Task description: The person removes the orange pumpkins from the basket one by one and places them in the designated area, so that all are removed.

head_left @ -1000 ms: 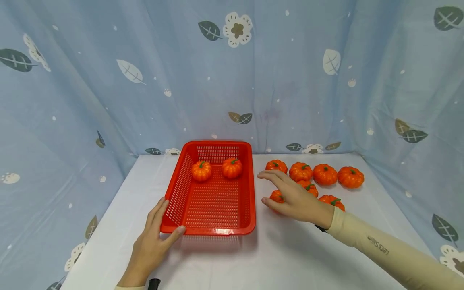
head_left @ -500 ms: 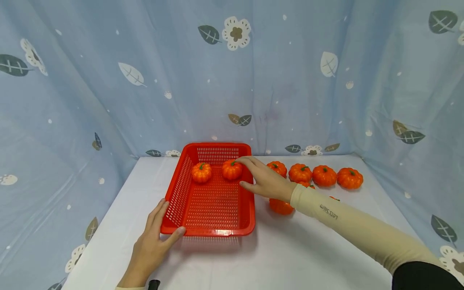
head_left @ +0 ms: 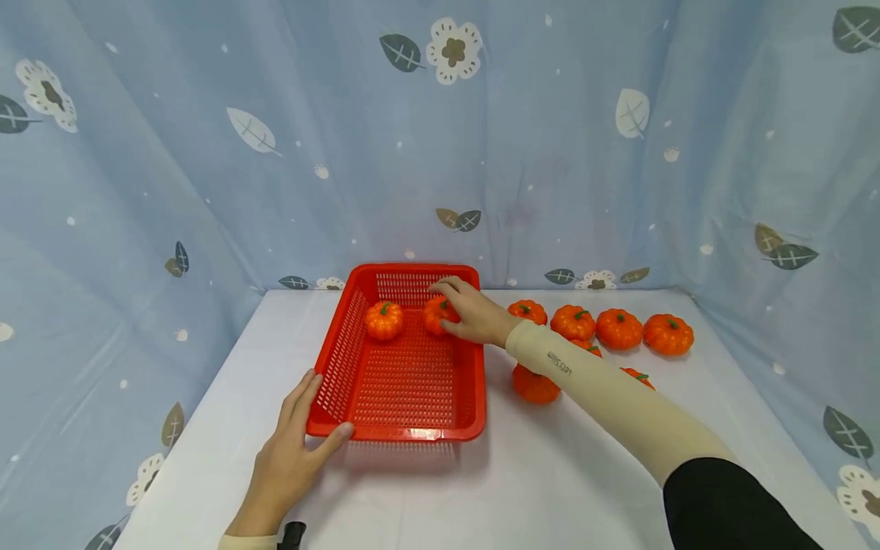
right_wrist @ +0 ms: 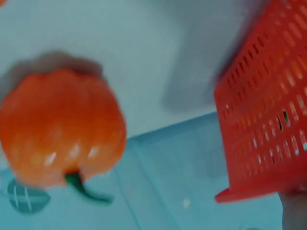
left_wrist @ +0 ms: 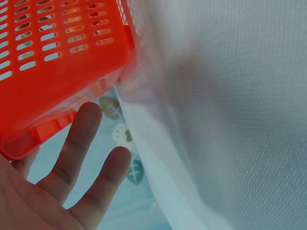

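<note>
A red plastic basket (head_left: 402,435) with slotted walls stands on the white table, one orange toy pumpkin (head_left: 384,321) lying inside on the left. My left hand (head_left: 285,466) holds its near left corner, thumb at the front rim and fingers along the side. Two of those fingers (left_wrist: 72,148) stretch out apart from the wall in the left wrist view. Over the right rim reaches my right hand (head_left: 474,313), fingers and thumb curved round a second pumpkin (head_left: 436,315) in the basket. Its right side is hidden. The right wrist view shows a table pumpkin (right_wrist: 62,127) beside the basket wall.
Several more pumpkins (head_left: 619,329) sit to the right of the basket, some partly covered by my right sleeve (head_left: 591,382). A blue patterned curtain (head_left: 412,153) hangs behind the white tabletop (head_left: 406,496).
My right hand has moved left from the table pumpkins, over the basket's right rim, to the pumpkin inside. A table pumpkin it covered now shows. The left hand stays at the corner.
</note>
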`<state>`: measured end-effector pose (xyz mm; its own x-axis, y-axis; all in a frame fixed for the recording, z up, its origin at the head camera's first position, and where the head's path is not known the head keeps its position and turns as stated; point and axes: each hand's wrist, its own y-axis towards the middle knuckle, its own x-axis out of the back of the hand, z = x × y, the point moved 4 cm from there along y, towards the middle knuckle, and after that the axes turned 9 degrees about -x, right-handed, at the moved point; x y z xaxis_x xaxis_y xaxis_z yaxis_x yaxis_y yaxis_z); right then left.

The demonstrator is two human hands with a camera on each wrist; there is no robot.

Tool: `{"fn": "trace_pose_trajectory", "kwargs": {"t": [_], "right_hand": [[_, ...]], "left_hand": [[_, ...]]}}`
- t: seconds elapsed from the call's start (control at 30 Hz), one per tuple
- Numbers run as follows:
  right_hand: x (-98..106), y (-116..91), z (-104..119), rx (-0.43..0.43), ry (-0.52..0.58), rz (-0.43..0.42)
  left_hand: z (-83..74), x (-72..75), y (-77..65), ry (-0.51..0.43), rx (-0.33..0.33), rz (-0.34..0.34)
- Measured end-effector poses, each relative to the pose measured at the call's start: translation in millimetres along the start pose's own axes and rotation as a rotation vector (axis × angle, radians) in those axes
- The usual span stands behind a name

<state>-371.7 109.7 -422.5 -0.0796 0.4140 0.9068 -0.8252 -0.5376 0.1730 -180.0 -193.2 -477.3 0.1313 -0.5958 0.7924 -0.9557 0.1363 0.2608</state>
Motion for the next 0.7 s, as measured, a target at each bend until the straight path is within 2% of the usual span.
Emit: {"fn": "trace_pose_trajectory", "kwargs": {"t": [0.17,0.33,0.5,0.7], "right_hand": [[-10.0,16.7,3.0,-0.031,-0.046,0.030],[-21.2,31.6,1.7,-0.091,-0.184,0.091],[-25.2,37.1,-4.0,-0.183,-0.325,0.139],[-29.3,39.2,-5.0,-0.163,-0.419,0.215]], "left_hand": [[0.3,1.5,-1.1,-0.004,0.008,0.004],[0.9,3.8,-3.8,0.003,0.016,0.006],[-1.4,0.4,-0.7,-0.005,-0.003,0.003],[-1.5,-0.4,1.4,0.000,-0.006,-0.009]]}}
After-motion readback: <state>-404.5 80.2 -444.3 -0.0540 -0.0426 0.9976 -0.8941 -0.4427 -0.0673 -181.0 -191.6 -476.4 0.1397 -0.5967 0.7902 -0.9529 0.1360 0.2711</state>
